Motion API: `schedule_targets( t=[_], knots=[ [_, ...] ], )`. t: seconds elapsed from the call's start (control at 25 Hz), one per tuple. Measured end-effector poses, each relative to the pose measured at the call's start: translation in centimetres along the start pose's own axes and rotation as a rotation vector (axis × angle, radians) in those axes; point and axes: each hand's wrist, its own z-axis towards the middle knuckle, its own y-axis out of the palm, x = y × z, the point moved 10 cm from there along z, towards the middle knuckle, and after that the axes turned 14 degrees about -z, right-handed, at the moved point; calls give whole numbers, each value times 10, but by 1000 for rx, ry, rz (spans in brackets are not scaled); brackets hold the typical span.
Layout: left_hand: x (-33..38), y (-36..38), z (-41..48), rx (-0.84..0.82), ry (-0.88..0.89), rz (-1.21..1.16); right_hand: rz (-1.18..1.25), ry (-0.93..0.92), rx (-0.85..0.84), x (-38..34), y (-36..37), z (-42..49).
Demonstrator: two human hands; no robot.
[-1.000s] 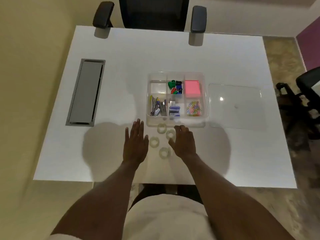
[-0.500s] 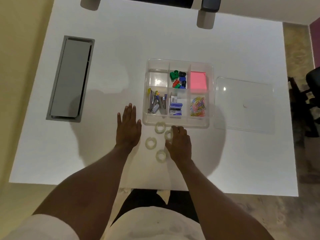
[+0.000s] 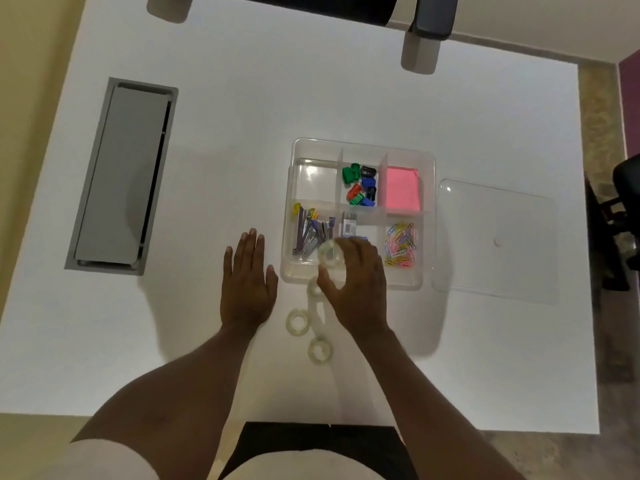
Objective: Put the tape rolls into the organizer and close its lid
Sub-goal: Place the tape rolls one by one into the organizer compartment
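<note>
A clear plastic organizer with six compartments sits mid-table; its back-left compartment is empty. My right hand holds a clear tape roll lifted over the organizer's front edge. Three more clear tape rolls lie on the table: one just under my right thumb, one nearer me, one nearest me. My left hand rests flat on the table, left of the organizer, fingers apart. The clear lid lies flat to the organizer's right.
The other compartments hold staplers, staple boxes, coloured sharpeners, pink sticky notes and coloured paper clips. A grey cable hatch is set in the white table at left. An office chair's armrest sits beyond the far edge.
My right hand picked one tape roll off the table and raised it toward the organizer. My left hand stayed flat. The camera moved closer over the table.
</note>
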Motion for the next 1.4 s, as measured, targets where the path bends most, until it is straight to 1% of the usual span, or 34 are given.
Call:
schedule_targets(
  t=[0.12,0.2,0.28,0.44,0.56,0.64,0.84,0.96,1.12,1.32,1.4],
  knots=[
    [-1,2,1,-4,-4,12,53,24,40,-11,-11,71],
    [-2,3,1,-6,-11,30,71,68,6,-12,-10,112],
    [-2,3,1,1,-10,41,37,73,-86,-12,3,145],
    [-5,5,0,-8,-28,44,-115,15,-298,-18,46,182],
    [-4,6,2,-12,-33,34,-274,-60,-377,-26,72,192],
    [-5,7,2,-15,-37,36,-318,-89,-387,-29,82,194],
    [-8,9,1,-13,-39,45,-333,-81,-288,-30,81,193],
    [-9,10,0,-3,-27,50,-271,-82,-270,-29,77,192],
    [-9,10,2,7,-23,51,-190,-98,-164,-26,49,182],
    [-4,6,2,15,-8,61,-168,-97,-16,-23,8,142],
    [-2,2,2,36,1,62,-124,-71,34,-21,-1,118]
  ],
)
